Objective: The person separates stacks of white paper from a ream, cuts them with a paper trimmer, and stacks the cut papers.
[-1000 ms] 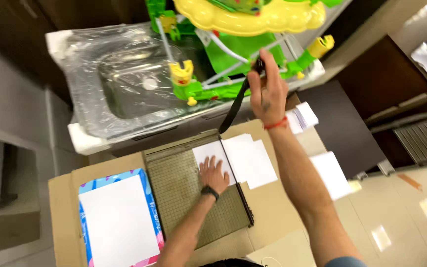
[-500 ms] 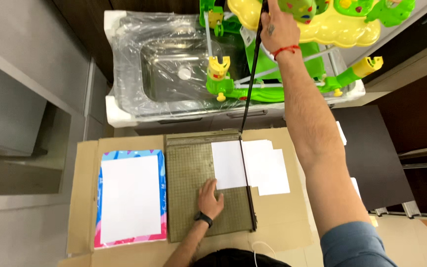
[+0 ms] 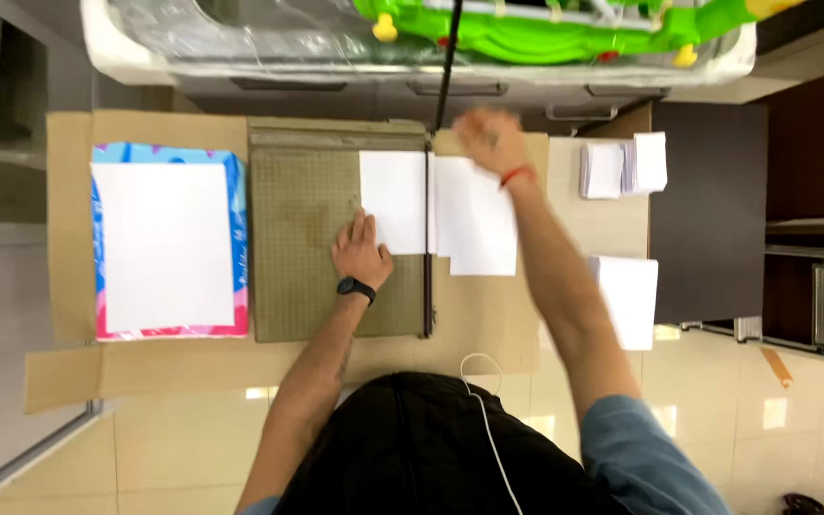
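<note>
1. At the far left, a flat sheet of brown cardboard (image 3: pixel 69 238) covers the work surface and carries everything below.
2. On it lies an opened ream of white paper (image 3: pixel 166 246) in a blue and pink wrapper (image 3: pixel 236 238), its long side running away from you.
3. Just to the right sits the grey-green paper cutter (image 3: pixel 307 248), a gridded board with its blade arm (image 3: pixel 445 67) raised and pointing away from you.
4. Your left hand (image 3: pixel 361 253) lies flat and open on the board, fingers spread, pressing the near corner of a white sheet (image 3: pixel 393 200) against the cutting edge.
5. The rest of that sheet (image 3: pixel 474 215) hangs past the edge onto the cardboard.
6. Your right hand (image 3: pixel 488 138) is blurred above the sheet's far corner, near the arm; you cannot tell whether it grips anything.
7. Farther right, two small stacks of cut paper (image 3: pixel 622 167) sit side by side, and a larger stack (image 3: pixel 631 296) lies nearer you.
8. Beyond the cardboard stands a steel sink wrapped in clear plastic (image 3: pixel 240 38) with a green and yellow toy (image 3: pixel 545 33) on it.
9. The floor is glossy cream tile (image 3: pixel 813 420); dark wood cabinets (image 3: pixel 813 143) stand to the right.
</note>
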